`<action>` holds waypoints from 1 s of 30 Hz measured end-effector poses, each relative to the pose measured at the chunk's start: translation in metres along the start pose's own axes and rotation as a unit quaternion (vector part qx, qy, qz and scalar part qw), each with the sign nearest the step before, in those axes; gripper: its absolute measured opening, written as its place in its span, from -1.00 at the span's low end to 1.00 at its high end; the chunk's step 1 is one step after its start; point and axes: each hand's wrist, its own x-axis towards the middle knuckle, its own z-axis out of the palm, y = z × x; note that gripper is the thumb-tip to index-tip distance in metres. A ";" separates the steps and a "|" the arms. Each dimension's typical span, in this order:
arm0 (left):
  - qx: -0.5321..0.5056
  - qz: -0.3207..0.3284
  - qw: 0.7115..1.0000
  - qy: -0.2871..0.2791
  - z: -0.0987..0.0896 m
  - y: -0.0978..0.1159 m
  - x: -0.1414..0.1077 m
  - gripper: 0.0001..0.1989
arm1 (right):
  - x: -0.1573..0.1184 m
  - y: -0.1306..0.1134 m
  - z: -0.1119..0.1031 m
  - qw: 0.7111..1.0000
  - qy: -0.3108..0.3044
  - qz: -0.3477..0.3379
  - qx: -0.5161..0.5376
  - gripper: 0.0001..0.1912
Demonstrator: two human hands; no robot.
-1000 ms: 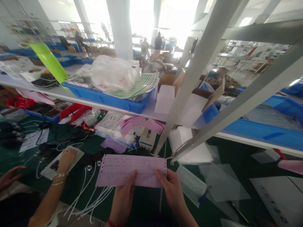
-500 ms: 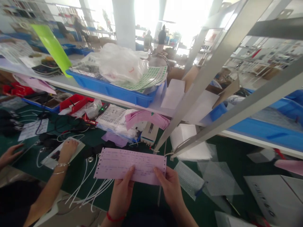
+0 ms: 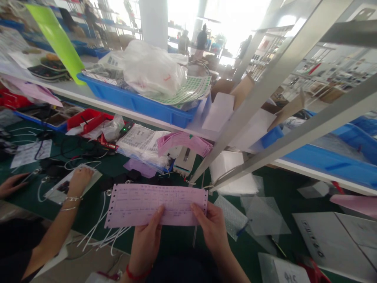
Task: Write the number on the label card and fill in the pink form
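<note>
A pink printed form with punched holes along its short edges is held up at the lower middle of the head view. My left hand pinches its lower edge, thumb on the printed face, with a red band at the wrist. At the right end, my right hand grips the form between thumb and fingers. Behind it lie white cables and black parts on the green table. Bubble wrap rests just right of my right hand.
At the left, a co-worker's hand with bracelets rests on a clear bag. Metal posts slant down beside the shelf with a blue tray. A white box stands at the right.
The view has shifted slightly. The form appears a little larger and extends further left. Both hands still hold it.
</note>
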 end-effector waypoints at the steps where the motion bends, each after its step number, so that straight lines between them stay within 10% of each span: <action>1: -0.015 -0.030 0.999 0.008 -0.002 0.005 -0.002 -0.77 | -0.001 -0.002 -0.001 1.000 -0.002 0.000 -0.002 -0.60; 5: -0.161 -0.151 0.975 0.034 0.009 0.032 -0.008 -0.78 | -0.002 -0.005 0.000 1.000 0.001 -0.003 -0.015 -0.65; 11: -0.462 -0.281 0.838 0.076 0.041 0.057 0.013 -0.80 | -0.002 -0.001 0.009 0.980 0.029 -0.133 -0.145 -0.75; 20: -0.594 -0.340 0.723 -0.096 0.063 -0.006 0.052 -0.65 | -0.023 0.033 0.067 0.811 -0.058 -0.448 -0.372 -0.62; 30: -0.665 -0.281 0.665 -0.189 0.043 -0.051 0.075 -0.60 | -0.013 0.075 0.064 0.853 -0.125 -0.404 -0.305 -0.67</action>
